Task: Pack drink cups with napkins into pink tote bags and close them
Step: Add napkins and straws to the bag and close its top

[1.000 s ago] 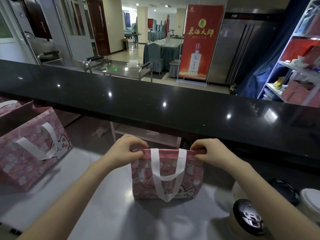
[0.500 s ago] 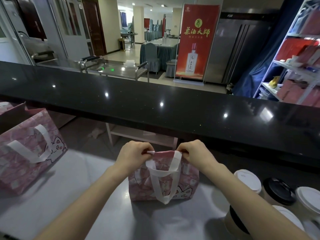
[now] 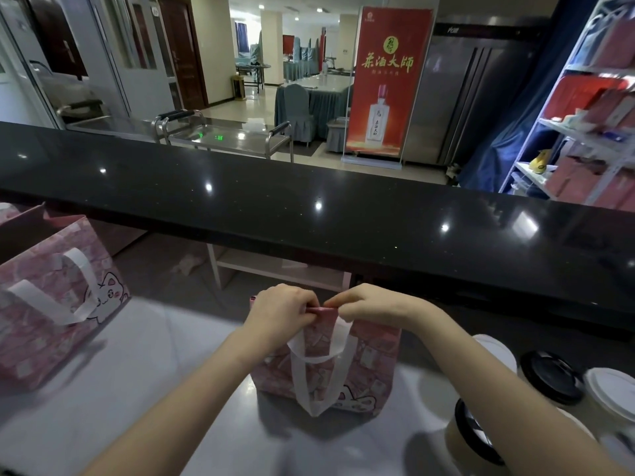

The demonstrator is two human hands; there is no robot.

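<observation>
Pink tote bag [image 3: 371,365] stands on the counter [image 3: 154,389] in front of me, with my left hand [image 3: 280,312] and right hand [image 3: 364,305] both pinching its top edge shut mid-rim. The fabric looks soft and light, the contents are hidden, so I hold the rim gently.

A tote bag [image 3: 343,369] is stood on the worktop [image 3: 154,407], its top edge pinched by the left hand [image 3: 281,312] and the right hand [image 3: 366,304]. A second tote bag [image 3: 48,304] is placed well to its left, lidded cups [image 3: 549,376] to its right, a raised counter [image 3: 309,218] behind.
</observation>
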